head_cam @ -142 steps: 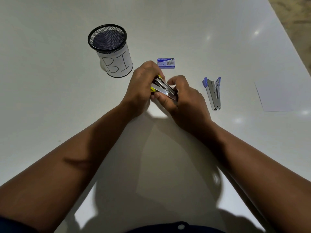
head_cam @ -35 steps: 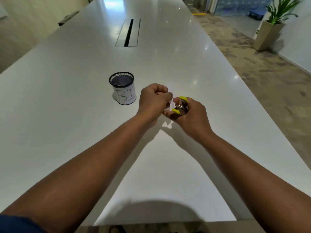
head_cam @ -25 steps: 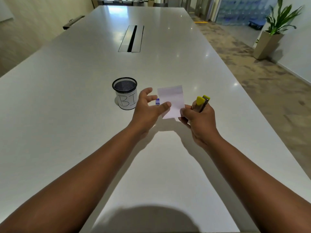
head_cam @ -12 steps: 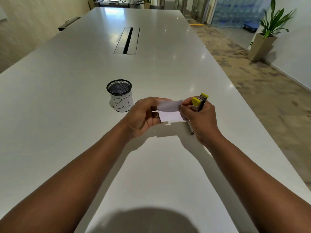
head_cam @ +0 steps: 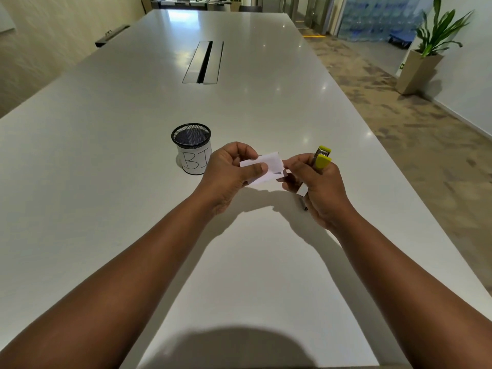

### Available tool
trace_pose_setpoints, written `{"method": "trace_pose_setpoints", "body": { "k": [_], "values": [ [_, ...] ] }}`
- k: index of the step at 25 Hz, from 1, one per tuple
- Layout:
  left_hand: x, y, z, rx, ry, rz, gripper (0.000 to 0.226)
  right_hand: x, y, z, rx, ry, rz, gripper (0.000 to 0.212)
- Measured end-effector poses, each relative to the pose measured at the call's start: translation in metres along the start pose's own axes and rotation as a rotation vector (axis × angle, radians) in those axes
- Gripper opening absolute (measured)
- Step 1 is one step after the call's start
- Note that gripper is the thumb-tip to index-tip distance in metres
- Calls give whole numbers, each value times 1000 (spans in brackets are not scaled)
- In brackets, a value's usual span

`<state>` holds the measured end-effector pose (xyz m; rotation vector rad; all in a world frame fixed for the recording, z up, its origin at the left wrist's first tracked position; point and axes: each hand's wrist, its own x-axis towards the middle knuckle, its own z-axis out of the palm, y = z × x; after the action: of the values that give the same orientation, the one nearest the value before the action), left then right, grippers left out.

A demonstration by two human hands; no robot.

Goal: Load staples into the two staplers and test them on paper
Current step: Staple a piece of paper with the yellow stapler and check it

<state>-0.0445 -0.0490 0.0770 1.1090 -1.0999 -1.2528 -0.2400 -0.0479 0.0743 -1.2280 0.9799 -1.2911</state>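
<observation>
Head view: a small white paper [head_cam: 263, 167] was held above the long white table [head_cam: 133, 129], pinched at its left end between the thumb and curled fingers of the left hand [head_cam: 229, 173]. Its right edge was met by the right hand [head_cam: 316, 186], whose fingers were wrapped around a yellow stapler [head_cam: 321, 160], held upright with its yellow end sticking out above the fist. A black mesh cup [head_cam: 192, 147] marked "BI" was seen standing on the table just left of the left hand.
</observation>
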Motion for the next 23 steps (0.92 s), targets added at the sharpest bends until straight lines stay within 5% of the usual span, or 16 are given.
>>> {"method": "trace_pose_setpoints", "body": {
  "k": [9, 23],
  "values": [
    [-7, 2, 3, 59, -48, 10, 41, -4, -5, 2, -257, -39, 6, 11],
    [-7, 16, 6, 345, -153, 101, 15, -12, -13, 0, -300, -124, 26, 14]
  ]
}}
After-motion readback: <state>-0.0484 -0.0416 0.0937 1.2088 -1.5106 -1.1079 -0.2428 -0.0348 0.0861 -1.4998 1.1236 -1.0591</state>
